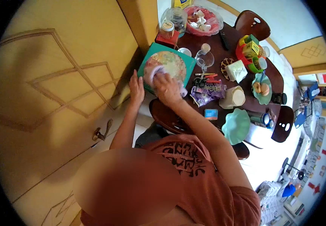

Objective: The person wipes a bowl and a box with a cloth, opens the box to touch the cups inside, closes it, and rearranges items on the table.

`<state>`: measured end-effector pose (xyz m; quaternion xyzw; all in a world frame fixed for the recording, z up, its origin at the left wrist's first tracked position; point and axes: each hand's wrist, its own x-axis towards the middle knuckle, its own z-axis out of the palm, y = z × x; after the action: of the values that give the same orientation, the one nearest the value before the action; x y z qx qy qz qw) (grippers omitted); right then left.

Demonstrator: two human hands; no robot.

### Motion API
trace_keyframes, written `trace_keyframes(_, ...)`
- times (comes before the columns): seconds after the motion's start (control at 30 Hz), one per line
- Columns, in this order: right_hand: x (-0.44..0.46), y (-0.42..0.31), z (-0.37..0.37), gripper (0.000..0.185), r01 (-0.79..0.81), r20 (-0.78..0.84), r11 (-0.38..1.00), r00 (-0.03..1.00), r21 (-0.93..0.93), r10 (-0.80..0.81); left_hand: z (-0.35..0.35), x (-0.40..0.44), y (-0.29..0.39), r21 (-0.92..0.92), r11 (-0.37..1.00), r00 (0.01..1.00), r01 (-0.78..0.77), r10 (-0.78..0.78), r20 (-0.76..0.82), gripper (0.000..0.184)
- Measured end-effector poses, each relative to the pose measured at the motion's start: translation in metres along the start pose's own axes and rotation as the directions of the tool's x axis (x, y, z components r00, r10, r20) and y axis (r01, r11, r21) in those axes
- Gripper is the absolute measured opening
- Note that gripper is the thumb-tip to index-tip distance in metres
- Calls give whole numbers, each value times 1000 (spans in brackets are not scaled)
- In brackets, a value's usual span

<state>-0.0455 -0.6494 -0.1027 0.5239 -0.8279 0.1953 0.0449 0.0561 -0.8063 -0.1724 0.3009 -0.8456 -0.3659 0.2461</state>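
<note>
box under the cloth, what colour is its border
The border is teal green, around a round multicoloured picture; best seen in the head view.

Holding a bunched pinkish cloth against a teal box with the right hand, resting the left hand at the box's edge. Facing a dark table crowded with a purple packet, scalloped bowl and red basin.

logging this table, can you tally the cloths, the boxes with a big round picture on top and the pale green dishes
Cloths: 1
Boxes with a big round picture: 1
Pale green dishes: 2
Total: 4
</note>
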Motion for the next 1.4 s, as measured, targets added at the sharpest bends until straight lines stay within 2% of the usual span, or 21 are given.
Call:
trace_keyframes(0.1, 8, -12, -28, 42, 28, 184, 996, 982, 80, -42, -11, 3, 14, -130, 983, 989, 131, -120, 92, 63)
trace_keyframes(0.13, 11, 9, -24, 44, 113, 83, 994, 990, 14, -113, -8, 2, 12, -132, 982, 988, 134, -122, 91, 63)
trace_keyframes(0.17, 17, 32, -16, 45, 36, 96, 996, 995, -81, -28, -4, 0, 7, -111, 992, 997, 64, -58, 56, 64)
trace_keyframes(0.2, 28, 48, -20, 43, -79, -45, 995, 996, -65, 76, -2, -2, 4, -84, 996, 1000, -5, 7, 24, 65)
trace_keyframes(0.23, 40, 50, -35, 41, -257, -55, 964, 966, -62, 254, -7, -1, 10, -97, 993, 994, 69, -60, 90, 65)
trace_keyframes(0.27, 48, 64, -21, 41, -306, -221, 947, 935, -101, 278, -7, -2, 9, -95, 993, 994, 70, -61, 88, 65)
trace_keyframes(0.33, 71, 59, -8, 42, -318, -246, 936, 929, -154, 275, -9, -2, 8, -153, 984, 990, 96, -78, 118, 64)
trace_keyframes(0.43, 89, 19, 25, 44, -140, -12, 990, 990, 0, 140, 4, -2, -17, -250, 958, 986, 141, -113, 123, 66)
trace_keyframes(0.5, 82, -20, 23, 44, -7, -86, 998, 996, -58, 2, 8, -1, -29, -319, 935, 986, 155, -125, 113, 67)
trace_keyframes(0.57, 66, -30, 16, 44, 49, -100, 994, 993, -95, -59, 5, -2, -31, -672, 626, 919, 394, -281, 277, 73)
trace_keyframes(0.6, 53, -28, 11, 43, 71, -11, 997, 997, 12, -71, 5, -2, -28, -675, 623, 918, 396, -277, 283, 73)
trace_keyframes(0.63, 41, -25, 6, 43, 82, 75, 989, 993, 121, -91, 2, 0, -22, -618, 692, 928, 373, -263, 266, 73)
trace_keyframes(0.73, -7, 5, -30, 42, 138, 131, 990, 982, 16, -139, -10, 4, -2, -418, 863, 953, 285, -208, 219, 74)
trace_keyframes(0.87, -29, 80, -48, 41, -277, -50, 929, 961, -246, 273, -12, 3, 1, -260, 947, 973, 187, -142, 184, 74)
trace_keyframes(0.93, -14, 88, -58, 40, -492, -132, 846, 871, -207, 474, -11, 4, -1, -255, 956, 978, 146, -102, 181, 73)
trace_keyframes(1.07, 4, 66, -35, 31, -401, -261, 905, 897, -145, 356, -11, 5, -8, -240, 960, 978, 142, -98, 185, 71)
trace_keyframes(1.13, -3, 44, -31, 34, -158, -102, 979, 984, -129, 145, -11, 6, -9, -260, 954, 977, 146, -98, 187, 71)
trace_keyframes(1.23, -30, -3, -36, 38, 52, 66, 999, 996, 6, -53, -12, 5, -2, -231, 958, 974, 168, -125, 189, 68)
trace_keyframes(1.3, -37, -13, -47, 43, 105, 172, 960, 973, 258, -153, -19, 5, 9, -220, 966, 976, 133, -89, 199, 65)
trace_keyframes(1.33, -38, -8, -57, 43, 103, 167, 962, 975, 255, -149, -18, 6, 7, -220, 967, 976, 127, -82, 201, 65)
trace_keyframes(1.4, -45, 11, -77, 50, -118, 313, 845, 948, 521, -60, -19, 7, 4, -89, 992, 985, -88, 100, 138, 64)
